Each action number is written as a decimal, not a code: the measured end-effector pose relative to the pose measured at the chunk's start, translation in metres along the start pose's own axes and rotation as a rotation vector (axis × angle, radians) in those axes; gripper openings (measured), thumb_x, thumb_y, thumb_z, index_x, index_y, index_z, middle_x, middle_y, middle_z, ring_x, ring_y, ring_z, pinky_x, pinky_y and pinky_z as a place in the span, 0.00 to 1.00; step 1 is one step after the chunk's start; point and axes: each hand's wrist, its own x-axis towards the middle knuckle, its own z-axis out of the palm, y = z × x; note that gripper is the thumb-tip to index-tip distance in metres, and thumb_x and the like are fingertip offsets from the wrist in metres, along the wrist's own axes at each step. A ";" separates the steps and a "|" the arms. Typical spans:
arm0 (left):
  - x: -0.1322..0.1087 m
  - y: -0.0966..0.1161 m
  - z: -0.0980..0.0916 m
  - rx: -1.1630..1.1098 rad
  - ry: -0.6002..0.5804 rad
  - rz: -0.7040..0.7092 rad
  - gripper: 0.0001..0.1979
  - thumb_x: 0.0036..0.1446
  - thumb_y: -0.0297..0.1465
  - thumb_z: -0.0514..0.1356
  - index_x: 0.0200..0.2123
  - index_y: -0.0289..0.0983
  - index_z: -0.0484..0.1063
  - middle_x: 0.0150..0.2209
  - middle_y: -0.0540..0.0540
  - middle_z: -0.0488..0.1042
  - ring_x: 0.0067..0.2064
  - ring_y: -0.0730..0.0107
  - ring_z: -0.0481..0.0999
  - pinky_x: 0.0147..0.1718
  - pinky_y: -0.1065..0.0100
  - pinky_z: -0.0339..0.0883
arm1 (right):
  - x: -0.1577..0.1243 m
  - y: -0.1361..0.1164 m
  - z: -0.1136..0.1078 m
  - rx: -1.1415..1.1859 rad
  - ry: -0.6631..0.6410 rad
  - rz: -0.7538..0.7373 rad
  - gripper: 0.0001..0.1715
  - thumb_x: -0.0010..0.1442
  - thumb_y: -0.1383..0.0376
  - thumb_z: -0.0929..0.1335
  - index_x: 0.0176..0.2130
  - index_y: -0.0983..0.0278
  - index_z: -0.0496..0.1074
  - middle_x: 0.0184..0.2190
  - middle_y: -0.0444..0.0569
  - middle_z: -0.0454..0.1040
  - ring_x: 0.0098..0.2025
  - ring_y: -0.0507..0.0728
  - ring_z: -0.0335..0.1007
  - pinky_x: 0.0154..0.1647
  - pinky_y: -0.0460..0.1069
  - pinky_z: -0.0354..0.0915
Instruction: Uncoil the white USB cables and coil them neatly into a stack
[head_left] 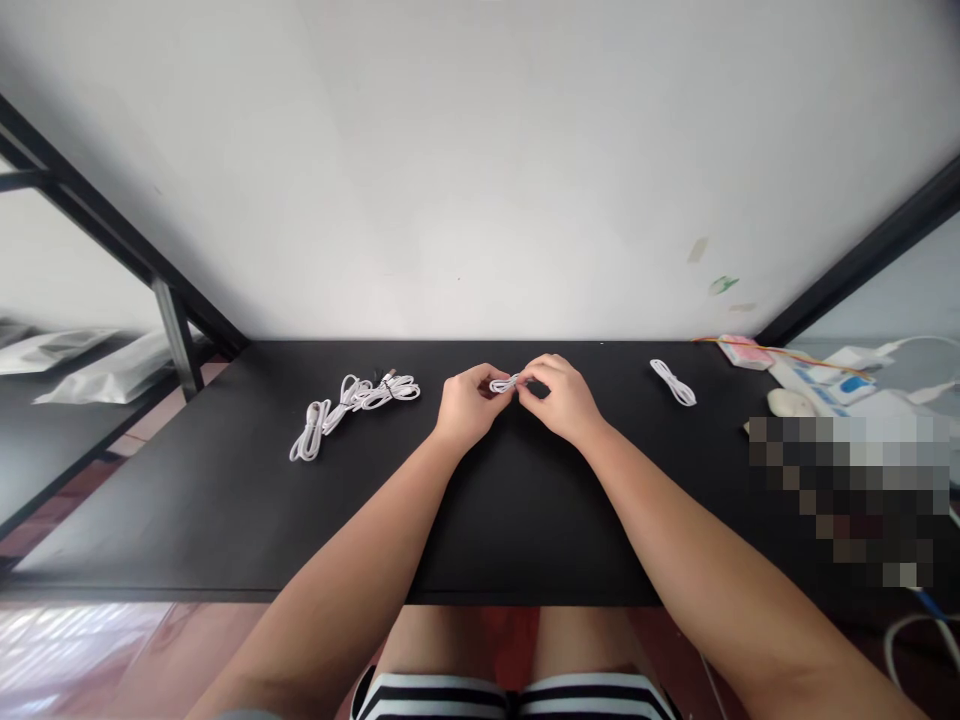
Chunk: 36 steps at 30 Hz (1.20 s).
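Note:
Between my two hands, just above the middle of the black table, is a small coiled white cable (503, 384). My left hand (471, 402) pinches the coil from its left side, fingers closed. At the coil's right end, my right hand (559, 398) has thumb and forefinger pressed together; what lies right at those fingertips is too small to make out. To the left rests a group of bundled white cables (386, 392), with another looped white cable (309, 432) at its near end. A single tied white cable (673, 383) lies off to the right.
The black table (247, 500) meets a white wall (480, 200) at its back edge. On its right stand a power strip with plugs (817, 380), a pink packet (745, 352) and a white mouse (791, 402). Plastic bags (112, 375) lie on a surface at far left.

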 end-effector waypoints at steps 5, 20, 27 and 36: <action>0.001 -0.008 0.000 -0.031 -0.004 -0.056 0.11 0.51 0.39 0.69 0.33 0.38 0.79 0.31 0.47 0.80 0.32 0.68 0.78 0.31 0.68 0.69 | 0.001 -0.001 -0.002 -0.059 -0.017 -0.037 0.08 0.60 0.71 0.68 0.35 0.59 0.76 0.37 0.48 0.76 0.40 0.58 0.70 0.44 0.53 0.68; 0.008 -0.010 0.003 -0.680 0.060 -0.372 0.20 0.39 0.31 0.76 0.33 0.31 0.74 0.29 0.47 0.78 0.30 0.71 0.80 0.38 0.64 0.78 | 0.004 -0.009 0.001 -0.298 -0.073 -0.113 0.10 0.58 0.73 0.66 0.27 0.62 0.72 0.27 0.47 0.69 0.31 0.56 0.62 0.34 0.51 0.58; 0.008 -0.009 0.001 -0.686 0.045 -0.369 0.18 0.41 0.31 0.76 0.32 0.31 0.73 0.29 0.45 0.79 0.30 0.70 0.81 0.35 0.67 0.78 | -0.001 -0.007 -0.002 -0.095 -0.011 0.067 0.05 0.60 0.66 0.69 0.32 0.62 0.75 0.28 0.44 0.70 0.27 0.51 0.64 0.30 0.47 0.59; 0.005 -0.006 0.001 -0.716 -0.068 -0.424 0.18 0.46 0.31 0.75 0.31 0.32 0.69 0.29 0.44 0.79 0.32 0.68 0.82 0.35 0.67 0.78 | -0.005 -0.005 0.000 0.009 0.007 0.104 0.03 0.58 0.64 0.73 0.35 0.61 0.78 0.33 0.45 0.75 0.26 0.50 0.65 0.29 0.47 0.61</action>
